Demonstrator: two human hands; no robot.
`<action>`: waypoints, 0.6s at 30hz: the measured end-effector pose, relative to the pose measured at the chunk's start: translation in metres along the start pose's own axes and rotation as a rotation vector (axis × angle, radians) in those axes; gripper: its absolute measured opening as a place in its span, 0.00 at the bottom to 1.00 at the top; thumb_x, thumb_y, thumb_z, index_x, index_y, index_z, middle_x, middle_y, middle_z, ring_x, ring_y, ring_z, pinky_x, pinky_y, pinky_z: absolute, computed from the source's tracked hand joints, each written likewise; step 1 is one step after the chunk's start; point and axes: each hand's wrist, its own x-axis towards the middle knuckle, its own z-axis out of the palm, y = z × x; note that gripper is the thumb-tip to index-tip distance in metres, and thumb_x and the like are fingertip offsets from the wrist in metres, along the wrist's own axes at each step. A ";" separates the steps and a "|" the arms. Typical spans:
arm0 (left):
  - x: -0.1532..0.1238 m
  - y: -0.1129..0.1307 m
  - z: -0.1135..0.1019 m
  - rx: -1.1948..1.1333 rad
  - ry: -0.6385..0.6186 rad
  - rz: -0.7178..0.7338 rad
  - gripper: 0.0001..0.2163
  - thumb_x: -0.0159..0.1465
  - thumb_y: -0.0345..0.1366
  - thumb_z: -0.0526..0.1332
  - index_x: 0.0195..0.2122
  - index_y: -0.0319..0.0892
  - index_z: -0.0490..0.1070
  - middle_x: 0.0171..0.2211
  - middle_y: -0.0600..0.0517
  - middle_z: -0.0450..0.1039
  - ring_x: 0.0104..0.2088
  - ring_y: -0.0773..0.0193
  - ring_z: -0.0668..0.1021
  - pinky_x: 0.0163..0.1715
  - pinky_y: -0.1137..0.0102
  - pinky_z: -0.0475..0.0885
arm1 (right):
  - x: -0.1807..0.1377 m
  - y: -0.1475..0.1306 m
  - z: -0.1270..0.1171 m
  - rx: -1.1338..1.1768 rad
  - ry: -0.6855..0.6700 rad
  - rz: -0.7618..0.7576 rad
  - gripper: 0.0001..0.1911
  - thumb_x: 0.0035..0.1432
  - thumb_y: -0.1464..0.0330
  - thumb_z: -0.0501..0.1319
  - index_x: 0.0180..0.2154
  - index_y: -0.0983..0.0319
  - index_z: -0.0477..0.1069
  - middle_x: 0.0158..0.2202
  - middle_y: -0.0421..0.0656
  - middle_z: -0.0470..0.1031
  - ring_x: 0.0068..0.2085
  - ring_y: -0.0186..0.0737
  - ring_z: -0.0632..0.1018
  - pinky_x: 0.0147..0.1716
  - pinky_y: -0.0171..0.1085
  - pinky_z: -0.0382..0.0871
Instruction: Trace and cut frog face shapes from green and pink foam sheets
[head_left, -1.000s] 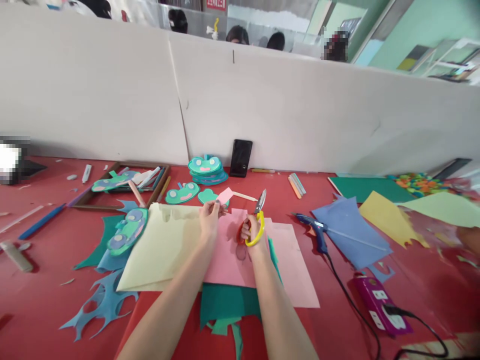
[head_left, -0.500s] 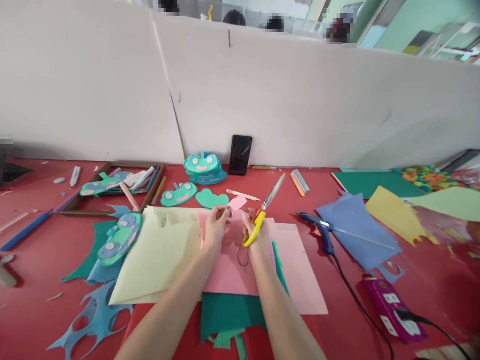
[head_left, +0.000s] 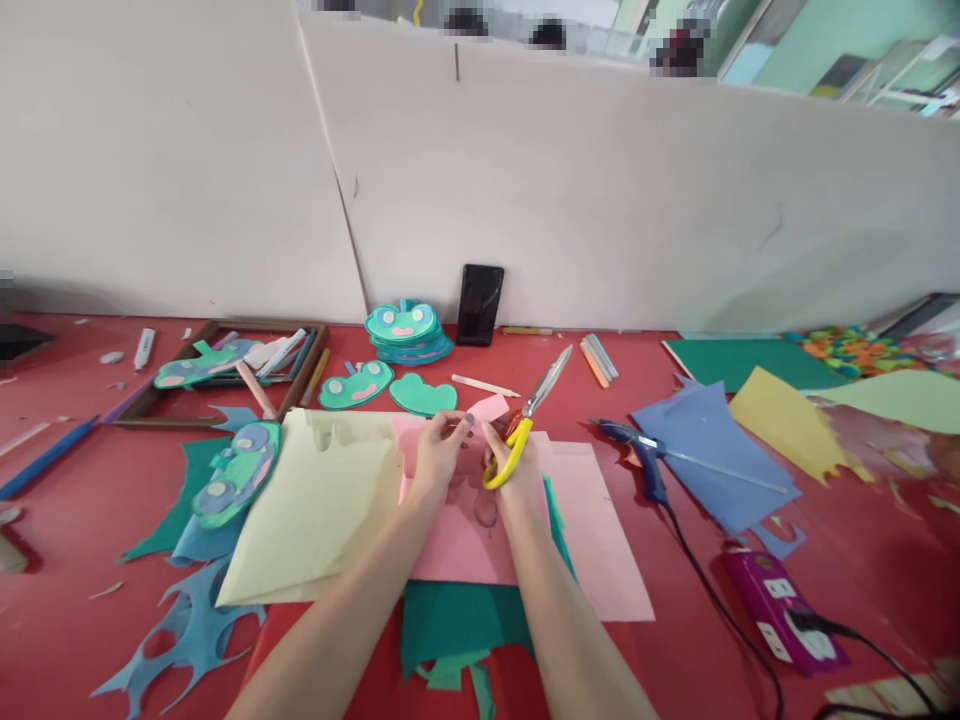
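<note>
Both my hands meet over a pink sheet with drawn outlines on it. My left hand pinches a small pink piece by its near edge. Yellow-handled scissors hang in my right hand, blades pointing up and away, while its thumb and finger reach the same pink piece. Under the pink sheet lie a cream sheet and a dark green sheet. Just beyond my hands are a plain green frog-head cutout and a finished one with eyes.
A hot glue gun rests at right, its cord running past a purple power strip. A phone leans on the white partition. At left are a brown frame with markers and blue scraps. Several frog heads are stacked behind.
The small pink piece has shifted slightly right and turned between my fingers. My hands have drawn closer together, and the scissors stay in my right hand. The whole view has tilted a little.
</note>
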 end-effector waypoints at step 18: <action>0.014 0.039 -0.024 0.350 -0.169 0.183 0.05 0.50 0.35 0.61 0.26 0.45 0.76 0.28 0.51 0.78 0.30 0.60 0.76 0.34 0.68 0.69 | 0.002 0.010 -0.002 0.015 0.037 -0.067 0.13 0.42 0.65 0.66 0.32 0.60 0.65 0.17 0.31 0.65 0.12 0.26 0.60 0.10 0.28 0.52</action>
